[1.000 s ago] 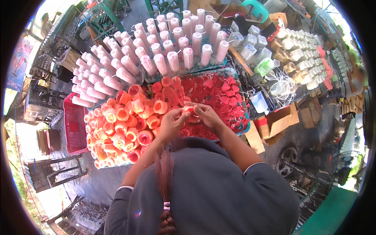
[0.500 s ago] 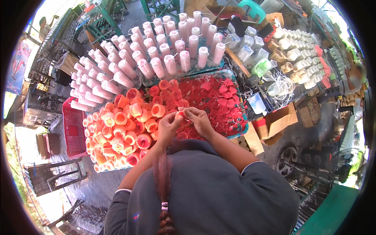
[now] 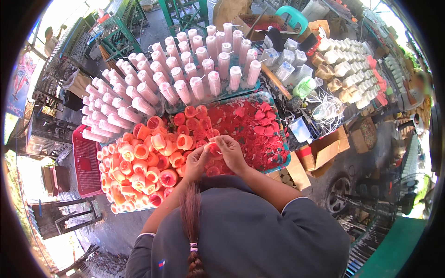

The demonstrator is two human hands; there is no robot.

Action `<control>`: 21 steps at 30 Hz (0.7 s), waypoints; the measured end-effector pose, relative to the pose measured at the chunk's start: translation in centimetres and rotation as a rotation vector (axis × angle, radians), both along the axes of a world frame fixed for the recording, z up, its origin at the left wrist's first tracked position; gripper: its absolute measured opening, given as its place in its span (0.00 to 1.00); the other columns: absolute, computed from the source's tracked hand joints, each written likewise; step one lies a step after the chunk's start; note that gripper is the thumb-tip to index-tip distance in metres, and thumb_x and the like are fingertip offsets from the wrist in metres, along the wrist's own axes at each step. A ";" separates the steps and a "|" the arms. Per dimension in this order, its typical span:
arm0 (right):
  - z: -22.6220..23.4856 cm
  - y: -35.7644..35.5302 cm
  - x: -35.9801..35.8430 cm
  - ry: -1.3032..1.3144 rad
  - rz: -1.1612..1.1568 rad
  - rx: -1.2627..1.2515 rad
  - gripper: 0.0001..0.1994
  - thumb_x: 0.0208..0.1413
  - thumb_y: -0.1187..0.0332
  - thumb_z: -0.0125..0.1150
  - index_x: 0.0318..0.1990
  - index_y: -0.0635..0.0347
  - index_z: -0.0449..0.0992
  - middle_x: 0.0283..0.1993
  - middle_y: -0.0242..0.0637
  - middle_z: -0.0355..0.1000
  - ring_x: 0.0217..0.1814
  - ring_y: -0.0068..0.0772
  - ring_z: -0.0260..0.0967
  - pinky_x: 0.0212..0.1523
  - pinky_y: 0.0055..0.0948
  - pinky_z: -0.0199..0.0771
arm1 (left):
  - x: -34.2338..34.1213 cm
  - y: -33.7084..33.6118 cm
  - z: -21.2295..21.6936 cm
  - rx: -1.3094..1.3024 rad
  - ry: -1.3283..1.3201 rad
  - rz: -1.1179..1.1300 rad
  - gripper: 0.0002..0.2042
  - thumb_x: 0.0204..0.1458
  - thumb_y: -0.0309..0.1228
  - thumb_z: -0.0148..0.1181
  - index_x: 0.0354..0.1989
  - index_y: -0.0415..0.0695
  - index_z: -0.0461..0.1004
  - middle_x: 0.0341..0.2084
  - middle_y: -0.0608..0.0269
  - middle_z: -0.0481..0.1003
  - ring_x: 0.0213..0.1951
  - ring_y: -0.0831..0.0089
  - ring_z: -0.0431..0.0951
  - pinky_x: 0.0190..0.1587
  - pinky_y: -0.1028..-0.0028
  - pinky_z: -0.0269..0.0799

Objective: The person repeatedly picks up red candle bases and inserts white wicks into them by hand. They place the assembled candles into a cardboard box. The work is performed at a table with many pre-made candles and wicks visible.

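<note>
We pinch a small, rounded red piece (image 3: 213, 148) with our left hand (image 3: 197, 161) and right hand (image 3: 232, 155), holding it above the tray (image 3: 288, 158); it looks smooth and waxy. In the tray lie flat red petals (image 3: 265, 121), left of it we see thin-walled orange cups (image 3: 158, 141) heaped, and beyond it stand slim pale-pink cylinders (image 3: 197, 88).

The dark grey shirt (image 3: 250, 227) has white-edged short sleeves (image 3: 308, 217); a pale band (image 3: 193, 247) ties the long braid (image 3: 195, 268).

Fingers (image 3: 223, 141) — room R, candles (image 3: 191, 72) fwd
</note>
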State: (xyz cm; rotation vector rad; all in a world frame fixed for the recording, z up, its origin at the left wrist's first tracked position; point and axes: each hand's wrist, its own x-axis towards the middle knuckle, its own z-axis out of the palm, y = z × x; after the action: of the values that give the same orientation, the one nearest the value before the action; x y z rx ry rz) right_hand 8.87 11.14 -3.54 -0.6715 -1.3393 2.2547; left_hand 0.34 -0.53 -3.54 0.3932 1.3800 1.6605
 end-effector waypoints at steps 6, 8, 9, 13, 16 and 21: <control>2.1 -1.1 0.3 -0.065 0.041 0.611 0.16 0.55 0.66 0.61 0.49 0.60 0.73 0.46 0.38 0.65 0.48 0.27 0.64 0.44 0.24 0.70 | -0.5 0.1 -0.1 0.058 -0.172 0.199 0.15 0.62 0.39 0.45 0.47 0.42 0.70 0.37 0.66 0.74 0.38 0.81 0.74 0.42 0.79 0.72; 2.1 -1.0 0.3 -0.012 0.076 0.611 0.16 0.54 0.67 0.61 0.50 0.61 0.72 0.48 0.38 0.65 0.49 0.26 0.64 0.44 0.25 0.70 | -1.5 -0.6 -1.9 0.060 -0.162 0.186 0.16 0.61 0.40 0.47 0.47 0.40 0.71 0.37 0.66 0.73 0.38 0.82 0.72 0.40 0.82 0.69; 1.7 -0.8 0.2 -0.046 0.045 0.558 0.17 0.56 0.65 0.59 0.51 0.61 0.71 0.48 0.37 0.66 0.48 0.26 0.64 0.43 0.24 0.70 | -0.5 0.3 1.2 0.110 -0.232 0.273 0.15 0.61 0.39 0.47 0.44 0.40 0.72 0.36 0.67 0.74 0.38 0.82 0.72 0.39 0.81 0.70; -1.9 -0.2 0.2 -0.117 0.070 0.271 0.21 0.61 0.58 0.51 0.57 0.60 0.65 0.48 0.32 0.67 0.47 0.22 0.64 0.38 0.20 0.70 | -1.7 0.9 0.2 0.180 -0.272 0.611 0.15 0.61 0.39 0.48 0.42 0.39 0.75 0.27 0.69 0.74 0.30 0.83 0.72 0.37 0.81 0.70; 0.3 -0.7 0.6 -0.013 0.184 -0.120 0.22 0.63 0.58 0.48 0.59 0.60 0.63 0.49 0.34 0.66 0.49 0.20 0.63 0.37 0.21 0.71 | -1.5 1.0 2.3 0.043 -0.028 0.318 0.15 0.60 0.39 0.49 0.44 0.39 0.75 0.29 0.70 0.75 0.30 0.84 0.72 0.37 0.82 0.70; 2.5 -1.0 -0.3 -0.157 0.129 -0.039 0.23 0.63 0.55 0.46 0.60 0.59 0.61 0.49 0.35 0.68 0.44 0.21 0.68 0.29 0.21 0.74 | -0.9 1.2 4.2 0.025 -0.015 0.295 0.14 0.58 0.33 0.53 0.47 0.37 0.74 0.35 0.66 0.76 0.34 0.84 0.73 0.38 0.84 0.70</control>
State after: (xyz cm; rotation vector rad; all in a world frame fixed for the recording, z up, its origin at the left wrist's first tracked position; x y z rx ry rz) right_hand 8.53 10.09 -1.07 -0.8113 -1.4533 2.3776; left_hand -0.55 0.63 0.65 0.1967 1.4608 1.9154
